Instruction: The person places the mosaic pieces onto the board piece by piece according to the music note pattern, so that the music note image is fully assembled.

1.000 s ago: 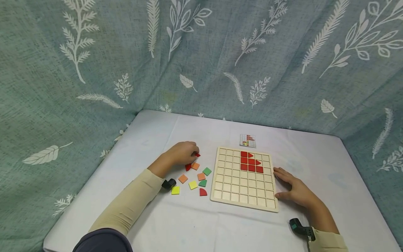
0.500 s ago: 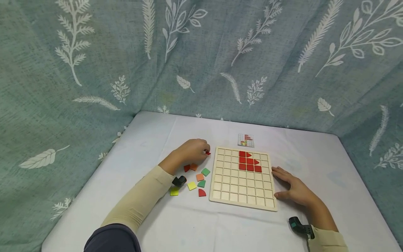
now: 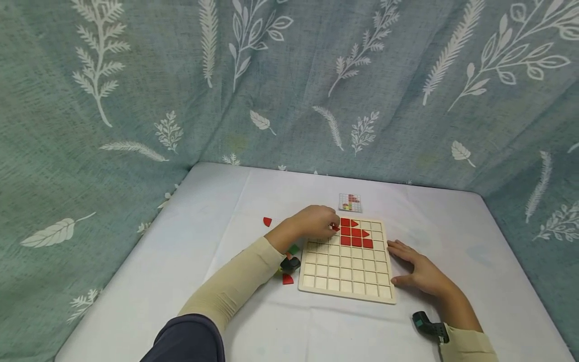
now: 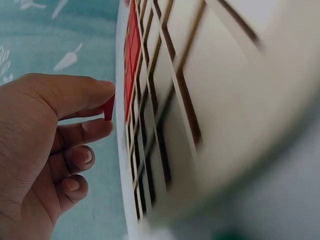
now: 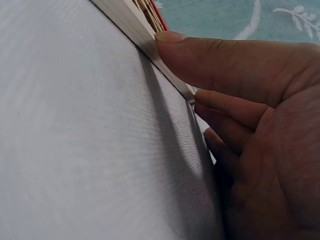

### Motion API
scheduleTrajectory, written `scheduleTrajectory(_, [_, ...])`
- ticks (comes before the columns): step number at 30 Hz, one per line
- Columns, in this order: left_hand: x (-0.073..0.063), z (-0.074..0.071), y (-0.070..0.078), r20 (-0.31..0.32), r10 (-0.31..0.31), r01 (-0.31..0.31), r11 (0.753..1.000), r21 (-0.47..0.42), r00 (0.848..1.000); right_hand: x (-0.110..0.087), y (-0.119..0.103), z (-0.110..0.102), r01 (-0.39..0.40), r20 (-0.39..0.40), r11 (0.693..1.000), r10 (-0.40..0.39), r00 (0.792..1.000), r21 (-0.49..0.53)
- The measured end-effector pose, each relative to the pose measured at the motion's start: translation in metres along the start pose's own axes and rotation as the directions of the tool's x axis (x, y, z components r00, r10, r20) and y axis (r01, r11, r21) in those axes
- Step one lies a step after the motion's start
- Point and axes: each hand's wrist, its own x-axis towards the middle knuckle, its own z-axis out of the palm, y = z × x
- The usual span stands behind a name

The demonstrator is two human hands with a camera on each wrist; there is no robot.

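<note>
My left hand (image 3: pixel 316 221) pinches a small red tile (image 4: pixel 108 108) between thumb and index finger, above the upper left part of a wooden grid board (image 3: pixel 346 274). In the left wrist view the tile is seen edge-on, so its outline is hard to tell; the other fingers curl loosely. Just right of it, several red tiles (image 3: pixel 356 233) sit in the board's cells, some square and some pointed. My right hand (image 3: pixel 420 271) rests at the board's right edge; in the right wrist view its thumb (image 5: pixel 215 62) touches the rim.
A small card (image 3: pixel 350 202) printed with a coloured grid pattern lies behind the board. Left of the board are a red rounded tile (image 3: pixel 267 221), another red tile (image 3: pixel 287 279) and a green tile (image 3: pixel 294 250). My left forearm hides other loose tiles. A patterned curtain (image 3: pixel 271 75) hangs behind.
My left hand has carried the red tile rightward from the loose tiles to over the board. My right hand has stayed at the board's edge. The head view has shifted slightly.
</note>
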Motion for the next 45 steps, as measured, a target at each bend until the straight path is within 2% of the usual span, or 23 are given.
scheduleTrajectory(12, [0.042,0.006,0.033,0.016,0.104,-0.103,0.995,-0.007,0.994,0.001,0.004,-0.001,0.007,0.008,1.000,-0.008,1.000,0.019])
scheduleTrajectory(30, [0.075,0.012,0.063,0.043,0.175,-0.175,0.985,-0.002,0.984,0.001,0.010,-0.001,0.055,0.009,0.998,-0.055,0.998,0.039])
scheduleTrajectory(39, [0.086,0.021,0.072,0.083,0.149,-0.146,0.989,-0.036,0.985,0.000,0.010,0.000,0.012,0.008,0.999,-0.012,1.000,0.034])
scheduleTrajectory(45, [0.086,0.025,0.074,0.074,0.111,-0.110,0.994,-0.025,0.991,0.001,0.009,0.000,0.027,0.008,0.999,-0.028,1.000,0.030])
